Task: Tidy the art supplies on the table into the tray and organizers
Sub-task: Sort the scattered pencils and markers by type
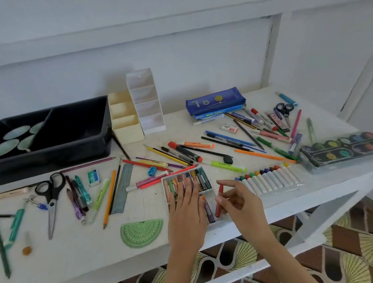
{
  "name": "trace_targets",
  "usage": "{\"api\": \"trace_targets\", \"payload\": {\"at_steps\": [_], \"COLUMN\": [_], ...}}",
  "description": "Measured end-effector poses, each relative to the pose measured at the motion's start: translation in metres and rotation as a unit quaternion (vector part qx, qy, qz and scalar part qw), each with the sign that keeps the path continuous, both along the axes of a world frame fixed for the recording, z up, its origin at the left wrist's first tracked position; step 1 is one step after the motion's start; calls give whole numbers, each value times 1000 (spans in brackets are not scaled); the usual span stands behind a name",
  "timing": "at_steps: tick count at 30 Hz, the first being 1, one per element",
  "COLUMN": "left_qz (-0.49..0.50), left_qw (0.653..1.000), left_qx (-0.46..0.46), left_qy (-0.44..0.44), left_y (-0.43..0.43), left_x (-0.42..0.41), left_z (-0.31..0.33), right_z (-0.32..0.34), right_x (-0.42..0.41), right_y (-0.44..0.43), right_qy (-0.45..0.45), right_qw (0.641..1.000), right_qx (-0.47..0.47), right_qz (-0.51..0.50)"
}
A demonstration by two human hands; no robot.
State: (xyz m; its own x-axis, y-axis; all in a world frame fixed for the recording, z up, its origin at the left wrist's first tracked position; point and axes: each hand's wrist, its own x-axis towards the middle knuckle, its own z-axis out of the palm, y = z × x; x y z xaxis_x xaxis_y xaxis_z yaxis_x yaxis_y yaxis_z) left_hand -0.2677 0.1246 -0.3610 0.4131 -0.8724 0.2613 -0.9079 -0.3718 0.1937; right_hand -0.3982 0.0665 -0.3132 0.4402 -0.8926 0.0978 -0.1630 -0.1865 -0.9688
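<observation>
A white crayon box (211,192) with several oil pastels lies near the table's front edge. My left hand (187,209) rests flat on the pastels in the box, fingers straight. My right hand (236,200) pinches a red crayon (219,201) upright at the box's right side. The black tray (44,141) stands at the back left, with a cream organizer (125,119) and a white tiered organizer (146,101) beside it. Pens, pencils and markers lie scattered across the white table (145,248).
Black scissors (50,193), a grey ruler (123,188) and a green protractor (142,233) lie left of the box. A row of paint tubes (269,179), a watercolour palette (346,151) and a blue pencil case (215,104) sit to the right. The table's front edge is close below my hands.
</observation>
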Motion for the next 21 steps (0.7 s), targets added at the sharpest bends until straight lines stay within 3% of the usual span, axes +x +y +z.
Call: {"api": "trace_targets", "payload": {"at_steps": [11, 17, 21], "left_qz": [-6, -4, -5], "left_qw": [1000, 1000, 1000], "left_qx": [-19, -11, -12], "left_qy": [5, -1, 3], "left_y": [1, 1, 1], "left_x": [-1, 0, 0], "left_z": [2, 2, 2], "right_z": [-4, -5, -8], "right_x": [1, -2, 0], "right_y": [1, -4, -5], "right_qy": [33, -34, 7], "right_qw": [994, 998, 997], "right_qx": [-91, -35, -71], "right_qz": [47, -45, 19]}}
